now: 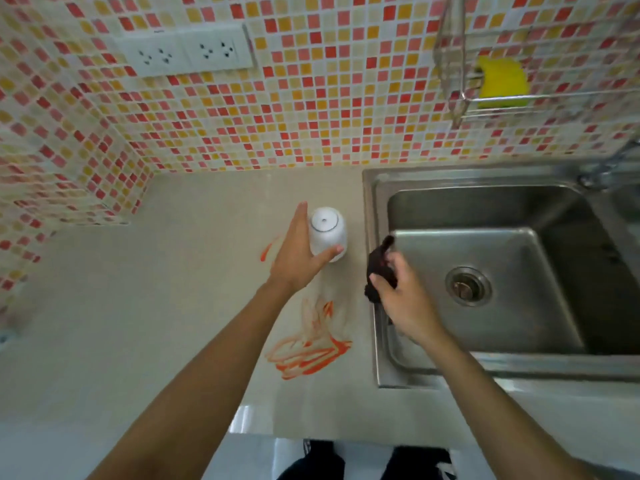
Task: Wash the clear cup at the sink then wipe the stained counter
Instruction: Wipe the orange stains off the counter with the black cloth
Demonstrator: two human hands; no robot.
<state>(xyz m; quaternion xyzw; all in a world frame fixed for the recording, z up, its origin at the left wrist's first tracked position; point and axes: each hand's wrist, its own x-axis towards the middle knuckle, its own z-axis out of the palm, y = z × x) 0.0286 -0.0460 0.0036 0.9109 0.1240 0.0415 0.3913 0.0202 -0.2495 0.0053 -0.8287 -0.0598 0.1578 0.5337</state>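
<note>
The clear cup stands upside down on the beige counter, just left of the sink. My left hand wraps around the cup's left side, thumb on its near side. My right hand grips a dark crumpled cloth over the sink's left rim. Orange smeared stains lie on the counter below the cup, between my two forearms. A smaller orange streak shows left of my left hand.
The steel sink with its drain fills the right side. A faucet stands at its back right. A yellow sponge sits in a wire wall rack. Wall sockets sit on the mosaic tiles.
</note>
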